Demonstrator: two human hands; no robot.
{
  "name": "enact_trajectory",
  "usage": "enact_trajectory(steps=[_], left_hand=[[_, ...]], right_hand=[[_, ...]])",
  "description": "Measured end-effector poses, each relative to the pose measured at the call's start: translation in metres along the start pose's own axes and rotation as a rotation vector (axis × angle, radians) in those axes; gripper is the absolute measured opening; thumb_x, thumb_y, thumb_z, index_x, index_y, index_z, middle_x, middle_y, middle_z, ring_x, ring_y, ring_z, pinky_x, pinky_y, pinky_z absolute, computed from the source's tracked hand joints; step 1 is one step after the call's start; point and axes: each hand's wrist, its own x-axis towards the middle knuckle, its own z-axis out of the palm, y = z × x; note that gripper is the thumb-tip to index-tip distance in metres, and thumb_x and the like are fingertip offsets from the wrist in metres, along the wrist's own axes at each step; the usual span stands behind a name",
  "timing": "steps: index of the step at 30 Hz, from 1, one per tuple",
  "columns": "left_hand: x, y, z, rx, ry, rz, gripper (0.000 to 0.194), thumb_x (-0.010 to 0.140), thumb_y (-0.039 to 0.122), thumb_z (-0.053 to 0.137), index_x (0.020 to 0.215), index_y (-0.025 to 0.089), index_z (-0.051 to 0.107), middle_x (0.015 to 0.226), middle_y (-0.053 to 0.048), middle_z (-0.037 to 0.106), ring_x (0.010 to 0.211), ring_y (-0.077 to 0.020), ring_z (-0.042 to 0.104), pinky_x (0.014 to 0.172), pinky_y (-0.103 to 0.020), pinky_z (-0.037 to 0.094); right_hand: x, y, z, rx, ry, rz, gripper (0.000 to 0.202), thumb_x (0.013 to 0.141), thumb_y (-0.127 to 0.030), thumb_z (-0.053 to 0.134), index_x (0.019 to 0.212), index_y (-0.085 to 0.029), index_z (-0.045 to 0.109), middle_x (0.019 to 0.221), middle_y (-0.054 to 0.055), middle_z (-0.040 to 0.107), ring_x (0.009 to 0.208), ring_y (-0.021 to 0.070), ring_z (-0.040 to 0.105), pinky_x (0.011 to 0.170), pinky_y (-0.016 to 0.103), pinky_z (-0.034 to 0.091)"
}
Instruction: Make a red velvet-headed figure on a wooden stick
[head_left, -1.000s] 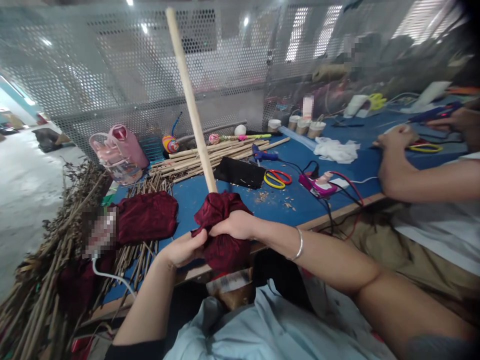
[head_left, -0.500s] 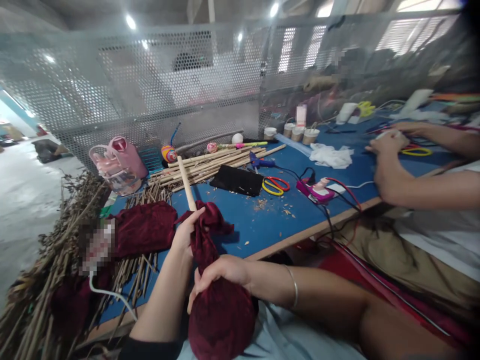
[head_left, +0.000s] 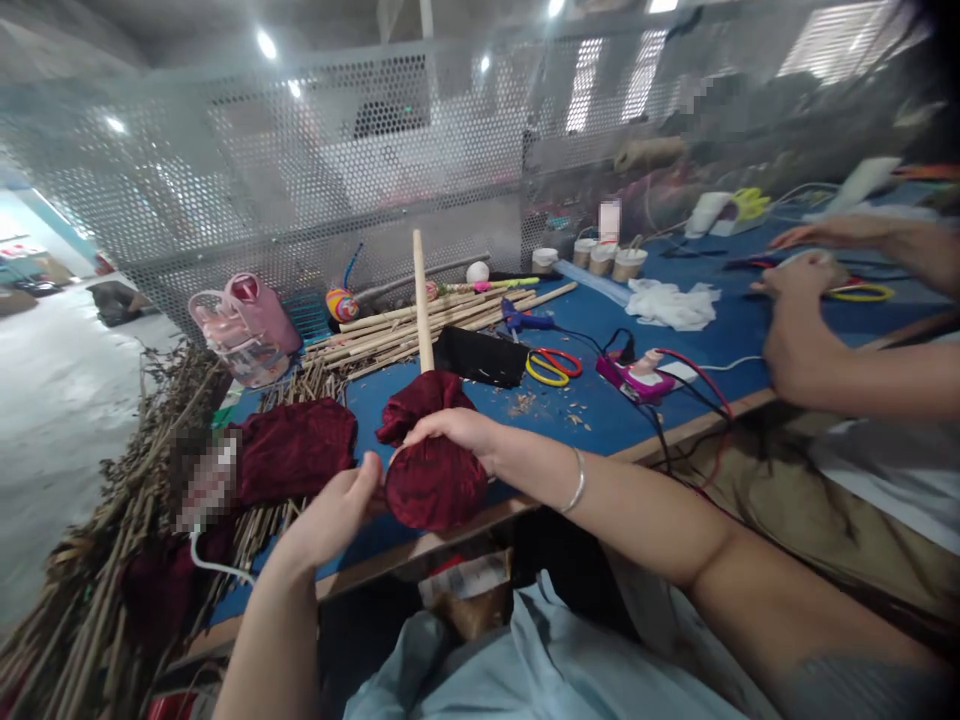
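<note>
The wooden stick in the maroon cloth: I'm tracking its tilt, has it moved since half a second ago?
Yes. The wooden stick swung upright; earlier it leaned left, measured against the bamboo pile.

Dark red velvet cloth [head_left: 435, 480], pale wooden stick [head_left: 422, 310], blue table [head_left: 480, 420], yellow-red scissors [head_left: 553, 364]

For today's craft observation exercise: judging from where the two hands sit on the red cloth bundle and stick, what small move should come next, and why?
Probably tighten the cloth at the neck. The right hand lies over the top of the dark red cloth bundle, where loose folds bunch around the wooden stick; the left hand steadies the bundle's side, so the gather looks unsecured.
</note>
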Motion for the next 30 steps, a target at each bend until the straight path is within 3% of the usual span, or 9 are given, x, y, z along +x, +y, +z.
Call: enact_trajectory(steps=[2,5,8,10,12,15,19,22,30], left_hand=[[0.004,-0.012,0.014,-0.328,-0.232,-0.022,0.064,0.070,0.072,0.048,0.100,0.018,0.066,0.097,-0.012,0.072,0.105,-0.0301,0.061,0.083,-0.037,0.047],[0.019,-0.026,0.025,-0.641,-0.261,0.028,0.060,0.061,0.065,0.065,0.098,0.019,0.067,0.099,-0.011,0.072,0.106,-0.0298,0.061,0.091,-0.039,0.045],[0.031,-0.033,0.021,-0.626,-0.366,0.071,0.055,0.054,0.049,0.079,0.095,0.015,0.069,0.099,-0.013,0.072,0.107,-0.0325,0.060,0.098,-0.042,0.041],[0.034,-0.032,0.018,-0.523,-0.496,0.036,0.054,0.052,0.042,0.082,0.095,0.012,0.070,0.099,-0.015,0.072,0.109,-0.0344,0.059,0.100,-0.044,0.038],[0.033,-0.031,0.020,-0.468,-0.555,-0.016,0.053,0.051,0.041,0.083,0.093,0.011,0.071,0.097,-0.015,0.072,0.109,-0.0350,0.058,0.101,-0.046,0.038],[0.027,-0.029,0.028,-0.485,-0.535,-0.065,0.050,0.053,0.038,0.082,0.093,0.010,0.071,0.098,-0.015,0.072,0.109,-0.0342,0.059,0.101,-0.046,0.038],[0.019,-0.025,0.035,-0.519,-0.528,-0.106,0.050,0.055,0.028,0.082,0.099,0.009,0.069,0.101,-0.016,0.071,0.104,-0.0335,0.062,0.098,-0.047,0.041],[0.018,-0.021,0.036,-0.495,-0.576,-0.083,0.057,0.050,0.021,0.083,0.104,0.011,0.067,0.098,-0.015,0.072,0.099,-0.0336,0.064,0.094,-0.047,0.045],[0.020,-0.024,0.052,-0.520,-0.482,-0.220,0.036,0.055,0.027,0.078,0.087,0.011,0.071,0.088,-0.013,0.074,0.087,-0.0279,0.068,0.088,-0.040,0.048]], right_hand=[[0.004,0.006,0.006,0.106,0.033,0.051,0.009,0.063,-0.018,0.055,0.064,-0.013,0.063,0.060,0.001,0.065,0.058,0.0134,0.060,0.067,0.026,0.050],[0.006,0.016,0.016,0.044,0.184,-0.080,0.009,0.058,-0.018,0.064,0.065,-0.013,0.065,0.067,0.001,0.067,0.067,0.0142,0.061,0.068,0.024,0.049],[0.001,0.021,0.020,-0.224,0.212,-0.107,0.015,0.056,-0.026,0.068,0.064,-0.013,0.066,0.070,0.001,0.066,0.070,0.0141,0.059,0.062,0.021,0.045],[-0.003,0.023,0.021,-0.397,0.212,-0.063,0.018,0.058,-0.030,0.066,0.060,-0.012,0.064,0.066,0.002,0.064,0.065,0.0134,0.057,0.054,0.021,0.041],[-0.008,0.026,0.020,-0.527,0.229,-0.044,0.020,0.062,-0.031,0.061,0.058,-0.012,0.062,0.065,0.002,0.062,0.063,0.0128,0.054,0.050,0.021,0.037],[-0.012,0.032,0.017,-0.714,0.218,-0.085,0.024,0.071,-0.033,0.054,0.062,-0.013,0.062,0.067,0.002,0.062,0.066,0.0132,0.054,0.052,0.021,0.036],[-0.016,0.040,0.014,-1.159,0.059,-0.296,0.017,0.076,-0.026,0.052,0.069,-0.016,0.064,0.073,0.002,0.064,0.073,0.0151,0.055,0.062,0.022,0.036],[-0.019,0.042,0.016,-1.414,0.021,-0.408,0.019,0.081,-0.025,0.049,0.077,-0.017,0.066,0.081,0.004,0.066,0.075,0.0164,0.056,0.063,0.024,0.035],[-0.017,0.024,0.004,-1.371,0.032,-0.244,0.021,0.079,-0.030,0.053,0.073,-0.022,0.071,0.070,0.000,0.066,0.068,0.0152,0.057,0.057,0.022,0.033]])
